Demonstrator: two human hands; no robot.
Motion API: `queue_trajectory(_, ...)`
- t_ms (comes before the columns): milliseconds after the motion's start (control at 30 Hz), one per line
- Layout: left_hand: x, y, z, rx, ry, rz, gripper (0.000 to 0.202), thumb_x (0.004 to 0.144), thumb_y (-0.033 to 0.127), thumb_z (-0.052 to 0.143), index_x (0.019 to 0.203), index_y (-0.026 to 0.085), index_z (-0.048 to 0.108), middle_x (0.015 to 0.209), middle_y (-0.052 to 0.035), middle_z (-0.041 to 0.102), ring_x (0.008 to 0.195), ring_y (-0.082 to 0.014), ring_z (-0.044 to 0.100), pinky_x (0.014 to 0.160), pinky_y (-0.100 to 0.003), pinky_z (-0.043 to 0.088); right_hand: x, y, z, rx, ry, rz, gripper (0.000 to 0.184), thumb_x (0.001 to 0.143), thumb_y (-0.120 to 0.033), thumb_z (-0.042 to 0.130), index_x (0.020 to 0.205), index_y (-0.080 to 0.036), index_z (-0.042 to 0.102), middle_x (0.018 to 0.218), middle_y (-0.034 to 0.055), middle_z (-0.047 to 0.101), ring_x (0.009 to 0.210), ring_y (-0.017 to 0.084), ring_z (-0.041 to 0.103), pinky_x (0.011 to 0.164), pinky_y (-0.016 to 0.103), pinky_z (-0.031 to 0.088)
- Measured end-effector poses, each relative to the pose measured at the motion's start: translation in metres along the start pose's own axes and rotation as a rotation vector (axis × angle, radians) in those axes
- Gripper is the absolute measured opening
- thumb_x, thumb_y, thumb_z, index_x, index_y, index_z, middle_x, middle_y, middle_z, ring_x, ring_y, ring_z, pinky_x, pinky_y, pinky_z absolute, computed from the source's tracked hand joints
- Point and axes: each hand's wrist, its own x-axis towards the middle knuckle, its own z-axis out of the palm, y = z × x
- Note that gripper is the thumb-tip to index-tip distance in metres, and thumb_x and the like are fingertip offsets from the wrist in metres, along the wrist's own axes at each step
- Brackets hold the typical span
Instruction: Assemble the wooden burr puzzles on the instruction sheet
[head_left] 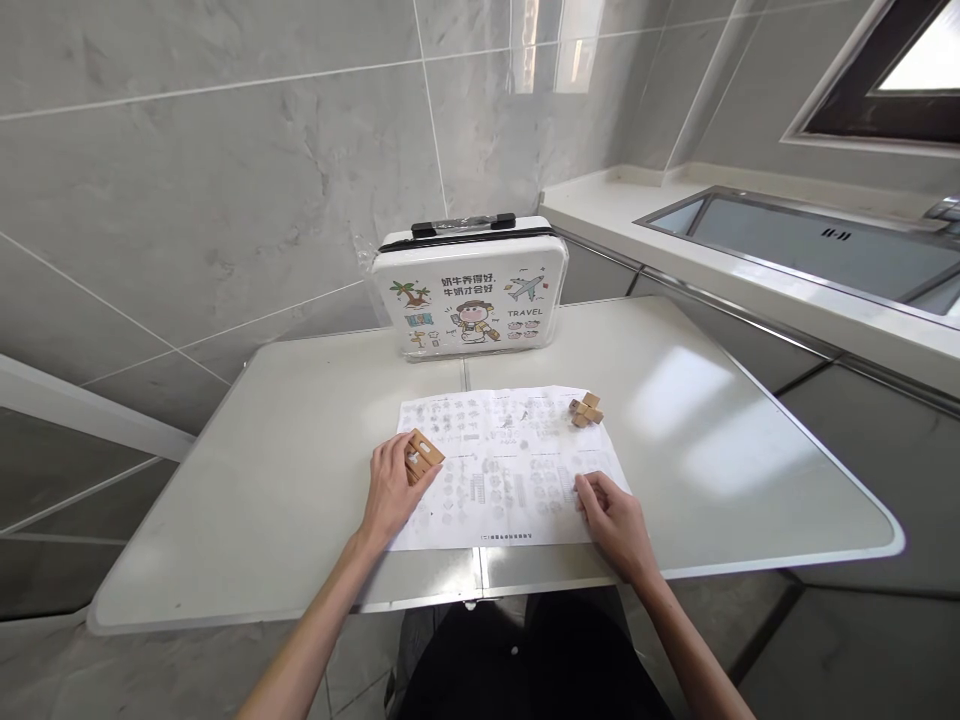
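Note:
My left hand [391, 492] rests on the left edge of a printed instruction sheet [510, 470] and grips a wooden puzzle block [422, 455] between fingers and thumb. On the sheet's lower right part lies my right hand [611, 515], its fingers curled loosely with nothing visible in them. A second, smaller wooden puzzle [586, 409] sits alone at the sheet's upper right corner, apart from both hands.
The sheet lies on a white folding table [262, 500]. A white cartoon-printed case [471, 287] stands upright at the table's far edge against a grey tiled wall. To the right runs a counter with a steel sink [810, 245].

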Motion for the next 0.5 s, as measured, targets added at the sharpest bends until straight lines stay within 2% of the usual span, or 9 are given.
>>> queue_trajectory(233, -0.002, 0.009, -0.005, -0.009, -0.039, 0.028, 0.071, 0.097, 0.057, 0.063, 0.156, 0.029, 0.036, 0.153, -0.0119, 0.048, 0.14, -0.0355, 0.042, 0.111, -0.057, 0.047, 0.002, 0.002, 0.001, 0.037, -0.007, 0.005, 0.043, 0.103, -0.059, 0.051, 0.081, -0.022, 0.059, 0.064, -0.0025, 0.053, 0.057, 0.016, 0.048, 0.058, 0.028, 0.035)
queue_trajectory(333, -0.006, 0.025, -0.001, -0.037, -0.096, 0.106, 0.075, 0.097, 0.056, 0.065, 0.158, 0.03, 0.032, 0.155, -0.0119, 0.046, 0.142, -0.0348, 0.041, 0.114, -0.058, 0.047, 0.002, 0.002, 0.001, 0.034, -0.007, 0.004, 0.044, 0.103, -0.059, 0.051, 0.081, -0.022, 0.06, 0.064, -0.0024, 0.054, 0.058, 0.016, 0.049, 0.058, 0.027, 0.036)
queue_trajectory(500, -0.015, 0.065, 0.019, -0.15, -0.262, 0.301, 0.087, 0.092, 0.061, 0.069, 0.162, 0.032, 0.025, 0.156, -0.0135, 0.046, 0.141, -0.0363, 0.046, 0.109, -0.061, 0.052, 0.001, 0.003, 0.001, 0.027, -0.003, 0.001, 0.045, 0.103, -0.061, 0.05, 0.081, -0.022, 0.06, 0.064, -0.0023, 0.055, 0.057, 0.015, 0.049, 0.058, 0.027, 0.037)
